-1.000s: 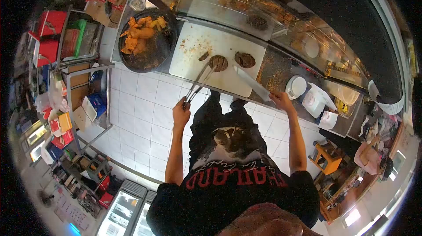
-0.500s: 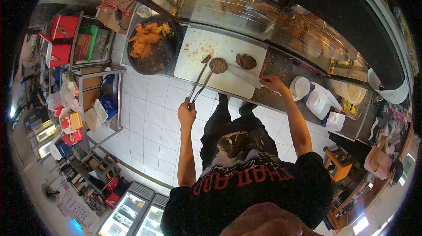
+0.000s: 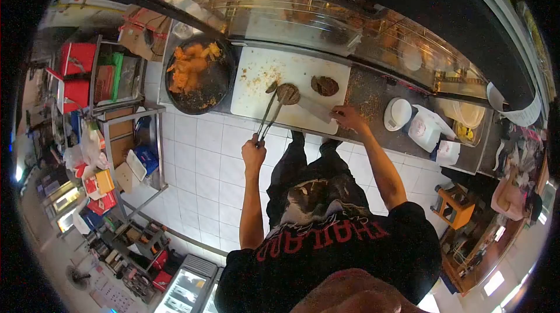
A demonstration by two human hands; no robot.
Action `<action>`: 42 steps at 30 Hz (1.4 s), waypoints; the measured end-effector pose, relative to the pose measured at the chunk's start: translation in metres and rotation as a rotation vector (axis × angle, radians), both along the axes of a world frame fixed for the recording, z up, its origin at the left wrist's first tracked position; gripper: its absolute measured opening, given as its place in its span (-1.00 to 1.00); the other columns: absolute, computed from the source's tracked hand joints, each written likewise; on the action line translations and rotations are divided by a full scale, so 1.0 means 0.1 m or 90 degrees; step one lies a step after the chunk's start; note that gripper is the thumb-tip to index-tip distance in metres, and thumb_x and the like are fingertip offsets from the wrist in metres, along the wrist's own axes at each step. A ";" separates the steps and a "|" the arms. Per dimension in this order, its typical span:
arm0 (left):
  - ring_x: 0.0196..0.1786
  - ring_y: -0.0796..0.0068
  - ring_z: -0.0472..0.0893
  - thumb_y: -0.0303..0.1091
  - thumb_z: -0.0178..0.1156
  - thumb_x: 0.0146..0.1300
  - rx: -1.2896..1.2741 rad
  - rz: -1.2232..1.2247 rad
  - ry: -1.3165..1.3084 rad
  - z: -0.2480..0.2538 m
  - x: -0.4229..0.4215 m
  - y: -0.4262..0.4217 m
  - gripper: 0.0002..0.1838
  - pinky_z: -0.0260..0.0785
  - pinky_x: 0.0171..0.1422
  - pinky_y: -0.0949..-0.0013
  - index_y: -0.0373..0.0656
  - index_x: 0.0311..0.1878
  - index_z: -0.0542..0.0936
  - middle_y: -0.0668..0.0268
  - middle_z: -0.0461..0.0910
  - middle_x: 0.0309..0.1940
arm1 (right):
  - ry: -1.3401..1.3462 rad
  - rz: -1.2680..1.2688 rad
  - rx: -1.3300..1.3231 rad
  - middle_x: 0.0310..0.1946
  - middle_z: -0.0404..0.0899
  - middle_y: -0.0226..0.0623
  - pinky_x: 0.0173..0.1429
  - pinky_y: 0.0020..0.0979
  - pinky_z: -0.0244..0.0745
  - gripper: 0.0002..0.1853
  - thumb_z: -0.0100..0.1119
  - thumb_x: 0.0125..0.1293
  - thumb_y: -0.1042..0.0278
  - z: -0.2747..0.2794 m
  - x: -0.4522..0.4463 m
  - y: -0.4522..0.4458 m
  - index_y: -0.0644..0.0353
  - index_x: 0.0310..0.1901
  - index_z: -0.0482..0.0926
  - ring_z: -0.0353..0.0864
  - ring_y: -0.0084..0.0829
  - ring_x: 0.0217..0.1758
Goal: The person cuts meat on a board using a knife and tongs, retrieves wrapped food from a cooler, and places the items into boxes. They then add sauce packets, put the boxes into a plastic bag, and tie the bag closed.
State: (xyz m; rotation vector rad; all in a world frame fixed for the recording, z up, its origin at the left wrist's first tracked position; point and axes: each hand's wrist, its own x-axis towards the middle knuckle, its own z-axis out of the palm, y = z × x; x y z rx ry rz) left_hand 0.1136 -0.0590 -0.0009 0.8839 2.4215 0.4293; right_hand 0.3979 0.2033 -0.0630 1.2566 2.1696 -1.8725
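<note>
My left hand (image 3: 254,152) is closed around the handles of black metal tongs (image 3: 268,121). One tong arm reaches the near left edge of a round brown meat patty (image 3: 287,94); the other ends by a small dark cut piece (image 3: 272,87). My right hand (image 3: 349,119) grips a broad-bladed knife (image 3: 315,109), its handle hidden in my fingers. The blade lies low over the white cutting board (image 3: 248,100), its far end at the patty's right side. Whether it touches the meat I cannot tell. A second dark brown patty (image 3: 324,85) rests farther right on the board.
Left of the board stands a round black pan (image 3: 201,100) with orange fried pieces (image 3: 189,68). Crumbs lie on the board and counter. To the right are a white round scale-like object (image 3: 398,114) and white boxes (image 3: 424,129). A glass display case (image 3: 303,21) runs behind.
My right hand and the knife have shifted slightly left, nearer the patty. My left hand has moved a little closer to it too. The whole view has tilted slightly.
</note>
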 end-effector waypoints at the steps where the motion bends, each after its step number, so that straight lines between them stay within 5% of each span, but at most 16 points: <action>1: -0.32 -0.17 0.64 -0.33 0.26 0.14 0.004 -0.003 0.004 0.00 0.00 0.00 -0.78 0.45 -0.22 -0.08 -0.15 -0.15 0.59 -0.03 0.62 -0.48 | 0.025 -0.020 0.036 -0.69 0.46 -0.43 -0.56 -0.43 0.37 -0.75 0.23 0.36 0.18 -0.11 -0.01 -0.09 0.22 -0.22 0.67 0.44 -0.58 -0.67; 6: -0.33 -0.14 0.64 -0.37 0.25 0.13 -0.001 -0.036 0.024 0.00 -0.06 0.00 -0.71 0.45 -0.24 -0.06 -0.17 -0.05 0.62 -0.03 0.62 -0.45 | 0.057 -0.074 0.189 -0.69 0.52 -0.37 -0.52 -0.41 0.43 -0.77 0.24 0.32 0.24 -0.46 -0.05 -0.47 0.27 -0.30 0.67 0.48 -0.55 -0.67; 9: -0.35 -0.08 0.64 -0.41 0.24 0.14 0.034 -0.041 0.036 0.08 -0.06 0.03 -0.68 0.46 -0.26 -0.01 -0.19 0.00 0.63 -0.02 0.62 -0.42 | 0.024 -0.152 0.001 -0.64 0.58 -0.34 -0.46 -0.38 0.47 -0.78 0.24 0.30 0.26 -0.13 -0.01 -0.57 0.27 -0.29 0.68 0.52 -0.53 -0.61; 14: -0.42 0.07 0.62 -0.47 0.25 0.14 0.148 -0.070 -0.018 0.20 0.18 0.19 -0.63 0.44 -0.31 0.10 -0.18 0.06 0.64 0.03 0.61 -0.43 | 0.008 -0.225 0.150 -0.55 0.60 -0.32 -0.37 -0.36 0.46 -0.77 0.21 0.32 0.23 0.08 0.45 -0.73 0.23 -0.29 0.68 0.54 -0.52 -0.49; 15: -0.43 0.09 0.61 -0.48 0.25 0.13 0.151 -0.091 -0.020 0.19 0.25 0.25 -0.64 0.42 -0.32 0.12 -0.18 0.05 0.65 0.04 0.60 -0.43 | 0.019 -0.283 0.077 -0.57 0.59 -0.29 -0.39 -0.36 0.46 -0.77 0.21 0.32 0.22 0.02 0.62 -0.79 0.23 -0.30 0.67 0.52 -0.51 -0.52; 19: -0.43 0.08 0.59 -0.50 0.23 0.14 0.123 -0.209 -0.023 0.65 0.94 0.77 -0.62 0.40 -0.32 0.12 -0.20 0.07 0.62 0.04 0.56 -0.47 | -0.018 -0.407 -0.044 -0.61 0.55 -0.39 -0.58 -0.47 0.31 -0.70 0.20 0.37 0.12 0.86 1.31 -0.80 0.23 -0.27 0.66 0.42 -0.62 -0.64; 22: -0.42 0.07 0.58 -0.49 0.22 0.14 0.191 -0.289 -0.040 0.67 1.53 1.04 -0.61 0.39 -0.30 0.13 -0.20 0.09 0.62 0.03 0.54 -0.47 | -0.044 -0.476 -0.002 -0.63 0.56 -0.30 -0.50 -0.36 0.44 -0.65 0.21 0.32 0.07 1.10 2.00 -0.89 0.26 -0.26 0.67 0.51 -0.51 -0.60; 26: -0.37 0.04 0.58 -0.44 0.24 0.13 0.203 -0.359 -0.087 0.55 2.47 1.33 -0.60 0.40 -0.25 0.13 -0.23 0.09 0.62 0.01 0.56 -0.44 | -0.060 -0.606 -0.013 -0.64 0.53 -0.41 -0.63 -0.52 0.31 -0.74 0.23 0.35 0.20 1.39 2.98 -1.06 0.24 -0.20 0.69 0.42 -0.66 -0.68; 37: -0.22 -0.11 0.63 -0.36 0.25 0.18 0.109 -0.556 -0.098 0.07 4.11 2.17 -0.65 0.43 -0.14 -0.03 -0.24 0.04 0.59 -0.04 0.60 -0.34 | -0.131 -0.780 -0.059 -0.65 0.49 -0.42 -0.65 -0.54 0.28 -0.68 0.20 0.35 0.10 1.26 4.35 -1.12 0.24 -0.29 0.67 0.38 -0.67 -0.71; 40: -0.21 -0.14 0.62 -0.38 0.25 0.17 0.109 -0.584 -0.068 -0.05 4.22 2.30 -0.64 0.44 -0.12 -0.05 -0.23 0.05 0.59 -0.06 0.60 -0.30 | -0.228 -0.770 -0.079 -0.61 0.56 -0.28 -0.54 -0.39 0.42 -0.66 0.18 0.32 0.07 1.26 4.31 -1.12 0.23 -0.26 0.67 0.53 -0.45 -0.64; 42: -0.21 -0.16 0.62 -0.39 0.25 0.16 0.115 -0.595 -0.058 -0.10 4.25 2.35 -0.65 0.45 -0.11 -0.07 -0.23 0.04 0.58 -0.08 0.60 -0.27 | -0.389 -0.652 0.178 -0.55 0.60 -0.17 -0.40 -0.26 0.50 -0.69 0.18 0.28 0.11 1.21 4.37 -1.30 0.22 -0.25 0.67 0.60 -0.23 -0.51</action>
